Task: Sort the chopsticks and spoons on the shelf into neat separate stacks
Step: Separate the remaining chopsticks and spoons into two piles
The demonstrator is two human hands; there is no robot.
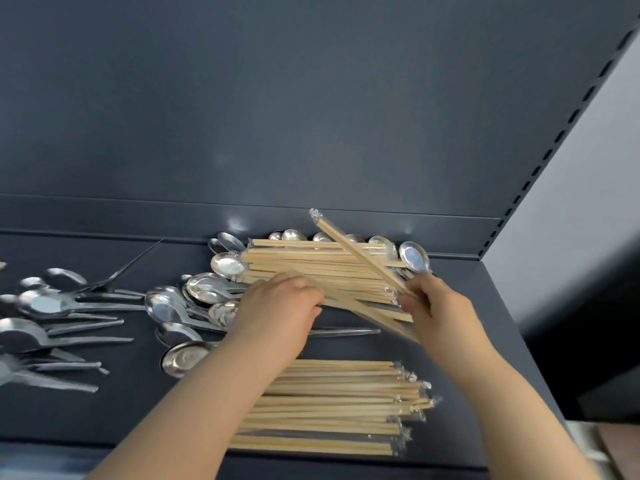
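Sorted chopstick stack [332, 407] is kept at the shelf's [104, 420] front edge; a tilted pair [356, 251] is pinched by right hand [436, 303], loose chopsticks [363, 311] gripped by left hand [277, 306], apparently to uncover spoons [227, 266].

Right hand [436, 306] gripping slanted chopsticks [360, 258], left hand [280, 308] gripping chopstick pile [311, 263]

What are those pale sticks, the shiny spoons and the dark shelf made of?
The pale straw-coloured chopsticks look like bamboo or wood, matte, each pair sealed in clear plastic film with crinkled, glinting ends. The shiny silver spoons seem polished metal, probably stainless steel, given mirror-like reflections. The dark blue-grey shelf looks like painted sheet metal, satin-smooth.
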